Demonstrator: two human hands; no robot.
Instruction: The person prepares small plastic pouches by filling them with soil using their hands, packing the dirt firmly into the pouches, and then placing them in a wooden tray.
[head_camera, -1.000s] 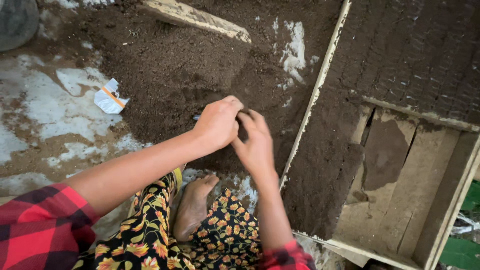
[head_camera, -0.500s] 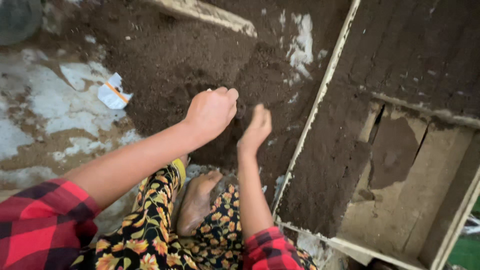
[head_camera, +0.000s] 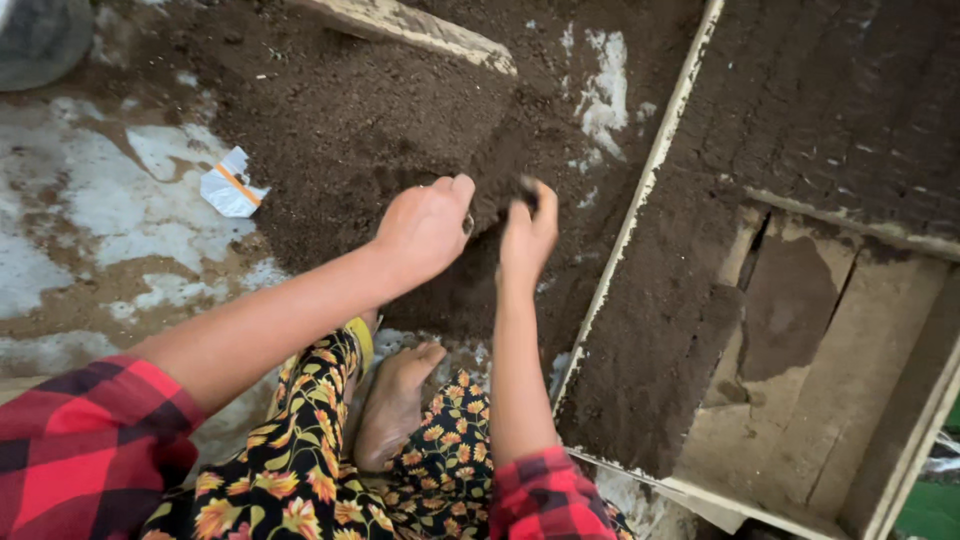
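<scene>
covering patchy concrete floor (head_camera: 90, 215): dark soil (head_camera: 330, 110).

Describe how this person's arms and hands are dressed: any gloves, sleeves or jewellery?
No gloves: the left hand and right hand are bare, dusted with dark soil. Both arms wear red-and-black plaid sleeves, pushed up so the forearms are bare. No watch or bracelet shows.

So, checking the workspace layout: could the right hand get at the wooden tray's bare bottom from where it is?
Probably yes: the right hand is at the soil pile just beside the tray, and nothing stands between.
</scene>
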